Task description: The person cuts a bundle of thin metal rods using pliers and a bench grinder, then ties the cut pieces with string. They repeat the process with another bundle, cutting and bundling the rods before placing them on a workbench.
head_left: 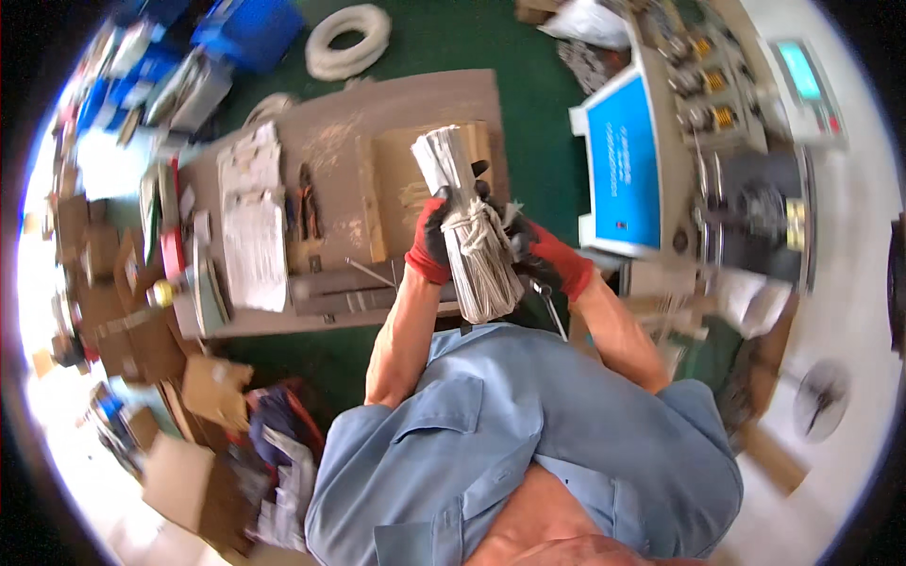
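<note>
A long bundle of thin, whitish-grey strips point(486, 283) is held upright and slightly tilted in front of my chest. White cord point(464, 223) goes round its middle and is knotted on the near face. My left hand point(432, 238), in a red and black glove, wraps the bundle from the left, its dark fingertips showing past the far side. At the knot's right, my right hand point(545, 253), gloved the same way, has its fingers closed, with a short cord end sticking out beside them. Its fingertips are partly hidden by the bundle.
Behind the bundle, a brown worktable point(330, 132) carries a shallow wooden tray point(377, 212), pliers point(307, 203) and stacked white sheets point(253, 231). A machine with a blue screen point(621, 160) stands at right. Below my right hand is a metal tool point(549, 307). Cardboard boxes point(179, 481) crowd the left.
</note>
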`<act>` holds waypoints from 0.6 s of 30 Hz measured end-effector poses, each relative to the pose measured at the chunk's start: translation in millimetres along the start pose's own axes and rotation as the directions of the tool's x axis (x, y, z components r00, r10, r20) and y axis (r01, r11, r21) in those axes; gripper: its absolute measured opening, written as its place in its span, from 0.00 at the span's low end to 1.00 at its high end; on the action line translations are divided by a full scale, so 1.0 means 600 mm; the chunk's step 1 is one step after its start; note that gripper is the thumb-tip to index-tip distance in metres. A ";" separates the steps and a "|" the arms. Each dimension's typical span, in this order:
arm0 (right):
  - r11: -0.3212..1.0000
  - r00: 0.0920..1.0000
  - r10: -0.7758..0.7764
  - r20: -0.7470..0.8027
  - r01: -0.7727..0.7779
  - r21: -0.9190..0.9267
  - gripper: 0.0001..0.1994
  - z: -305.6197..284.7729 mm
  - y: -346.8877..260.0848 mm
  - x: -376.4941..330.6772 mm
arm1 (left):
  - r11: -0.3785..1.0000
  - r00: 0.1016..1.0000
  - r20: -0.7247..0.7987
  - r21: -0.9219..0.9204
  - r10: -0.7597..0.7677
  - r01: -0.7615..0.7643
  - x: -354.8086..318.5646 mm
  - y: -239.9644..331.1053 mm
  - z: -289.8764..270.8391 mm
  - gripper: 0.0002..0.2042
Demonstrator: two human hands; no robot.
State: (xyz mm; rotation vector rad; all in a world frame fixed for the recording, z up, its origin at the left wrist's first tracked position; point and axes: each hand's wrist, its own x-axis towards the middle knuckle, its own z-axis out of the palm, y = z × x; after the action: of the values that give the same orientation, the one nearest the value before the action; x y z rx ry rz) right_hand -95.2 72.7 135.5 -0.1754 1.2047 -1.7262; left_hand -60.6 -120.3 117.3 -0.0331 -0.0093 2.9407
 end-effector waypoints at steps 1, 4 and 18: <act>0.995 0.998 -0.037 -0.044 0.032 -0.098 0.37 0.004 0.026 -0.014 | 0.995 0.993 -0.081 0.050 -0.086 0.090 -0.007 -0.007 -0.024 0.27; 0.947 0.968 -0.137 -0.211 0.066 -0.315 0.41 0.024 0.070 -0.055 | 0.889 0.943 -0.330 0.422 -0.032 0.178 -0.002 -0.034 -0.047 0.23; 0.842 0.377 -0.362 -0.852 0.524 -0.126 0.40 0.167 0.268 -0.318 | 0.258 0.709 -0.324 0.772 -0.626 0.581 -0.066 -0.353 0.064 0.24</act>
State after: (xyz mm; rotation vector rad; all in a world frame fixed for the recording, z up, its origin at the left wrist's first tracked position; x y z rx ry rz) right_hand 161.8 152.7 133.9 0.6239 1.8237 -2.5346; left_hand 19.5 79.3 158.1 0.1570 1.1406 1.8489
